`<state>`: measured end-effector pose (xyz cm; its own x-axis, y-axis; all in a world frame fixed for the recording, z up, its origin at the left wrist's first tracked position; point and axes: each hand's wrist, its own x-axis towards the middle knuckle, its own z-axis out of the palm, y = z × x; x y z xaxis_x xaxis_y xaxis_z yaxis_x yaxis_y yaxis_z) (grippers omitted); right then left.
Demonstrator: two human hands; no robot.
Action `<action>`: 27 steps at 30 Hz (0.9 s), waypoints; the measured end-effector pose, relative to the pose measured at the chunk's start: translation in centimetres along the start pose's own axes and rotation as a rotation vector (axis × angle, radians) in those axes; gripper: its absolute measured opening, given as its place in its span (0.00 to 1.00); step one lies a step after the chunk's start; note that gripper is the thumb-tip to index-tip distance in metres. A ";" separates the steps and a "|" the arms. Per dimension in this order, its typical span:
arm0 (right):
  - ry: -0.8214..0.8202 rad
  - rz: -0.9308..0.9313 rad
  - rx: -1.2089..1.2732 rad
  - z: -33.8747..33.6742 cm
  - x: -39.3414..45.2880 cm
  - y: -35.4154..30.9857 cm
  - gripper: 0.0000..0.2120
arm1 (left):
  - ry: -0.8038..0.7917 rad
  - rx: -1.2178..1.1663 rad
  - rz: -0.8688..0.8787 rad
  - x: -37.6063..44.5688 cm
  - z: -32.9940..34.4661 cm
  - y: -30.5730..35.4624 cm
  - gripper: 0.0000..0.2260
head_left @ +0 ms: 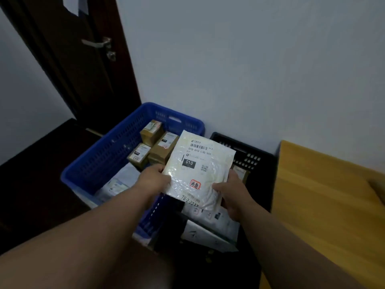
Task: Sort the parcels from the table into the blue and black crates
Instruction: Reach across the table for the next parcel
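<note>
1. Parcel, head view: white plastic mailer with a barcode label, "010" block and a red stamp, held in the air with both hands. It sits over the seam between the two crates, with its far-left corner over the blue crate and its far-right corner reaching toward the black crate.
2. Grip, left hand: fingers curled round the near-left edge of the mailer, thumb on top. Grip, right hand: pinching the near-right corner, thumb on the label face, fingers under. Both have hold of the same mailer and nothing else.
3. Key relation: the mailer's long axis runs from near to far and leans slightly right, so most of it extends away from both grips. The hands hold only the near end; the far end is unsupported but looks stiff enough not to droop.
4. Which hand is nearer: the left hand is over the blue crate's right wall, the right hand over the black crate's left side. My read is that either crate is one short sideways shift away, left for blue or right for black.
5. Contents: the blue crate holds small brown boxes at the far end and flat white mailers near. The black crate holds flat mailers near and one small box against its far right.
6. Surface: yellow wood, on the right, just beside the black crate. One object shows at its right edge, too cropped to identify.
7. Which crate the label calls for: cannot tell.
</note>
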<state>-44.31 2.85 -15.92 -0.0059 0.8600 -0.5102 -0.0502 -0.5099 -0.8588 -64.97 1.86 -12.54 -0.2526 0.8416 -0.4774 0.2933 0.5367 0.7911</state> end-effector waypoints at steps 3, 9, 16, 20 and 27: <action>-0.030 0.057 -0.042 4.9 1.4 0.4 0.25 | 0.033 -0.007 -0.046 2.1 -4.2 -2.0 0.11; -0.014 0.137 -0.092 11.2 6.5 -1.5 0.10 | 0.114 -0.018 -0.084 6.8 -10.5 -3.7 0.11; -0.113 0.177 -0.118 17.4 12.7 -1.0 0.29 | 0.211 0.171 -0.109 13.6 -14.3 -5.4 0.07; -0.153 0.217 -0.226 20.2 16.1 -0.5 0.44 | 0.197 0.334 -0.099 18.2 -15.9 -7.0 0.08; -0.150 0.310 -0.279 24.2 20.3 3.5 0.44 | 0.054 0.646 -0.147 25.0 -17.4 -11.6 0.07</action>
<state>-68.79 19.08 -28.16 -0.1239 0.6483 -0.7512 0.2482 -0.7127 -0.6561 -90.71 15.66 -27.04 -0.3729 0.7616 -0.5300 0.7419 0.5877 0.3226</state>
